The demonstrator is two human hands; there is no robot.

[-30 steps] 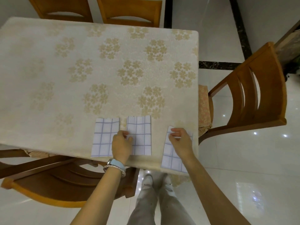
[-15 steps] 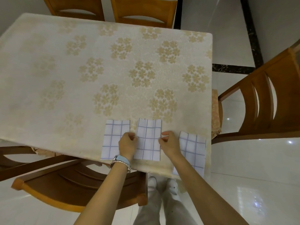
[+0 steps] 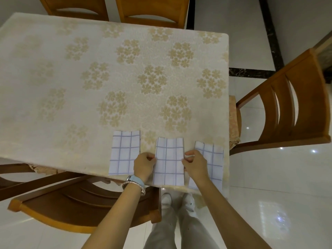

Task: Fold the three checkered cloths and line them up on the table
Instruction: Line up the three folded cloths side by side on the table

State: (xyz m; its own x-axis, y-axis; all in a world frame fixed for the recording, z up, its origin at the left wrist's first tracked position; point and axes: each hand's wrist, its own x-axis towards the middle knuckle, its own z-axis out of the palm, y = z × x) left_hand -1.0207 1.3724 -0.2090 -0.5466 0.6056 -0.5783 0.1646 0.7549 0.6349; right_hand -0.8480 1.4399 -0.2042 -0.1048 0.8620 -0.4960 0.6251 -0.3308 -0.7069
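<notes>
Three folded white cloths with a blue check lie side by side near the front edge of the table (image 3: 71, 87). The left cloth (image 3: 124, 153) lies flat, partly under my left hand. My left hand (image 3: 144, 164) pinches the left edge of the middle cloth (image 3: 169, 162), and my right hand (image 3: 195, 163) pinches its right edge. The right cloth (image 3: 213, 159) lies beside the table's right corner, partly covered by my right hand and forearm. The middle and right cloths reach the table's front edge.
A cream tablecloth with gold flowers covers the table. Wooden chairs stand at the front left (image 3: 80, 203), at the right (image 3: 287, 108) and two at the far side (image 3: 150, 9). My legs and white shoes (image 3: 177, 202) show below on glossy tiles.
My right hand left the right cloth and came to the middle cloth's right edge. The right cloth now lies straighter, closer to the middle one. My left hand stays at the middle cloth's left edge.
</notes>
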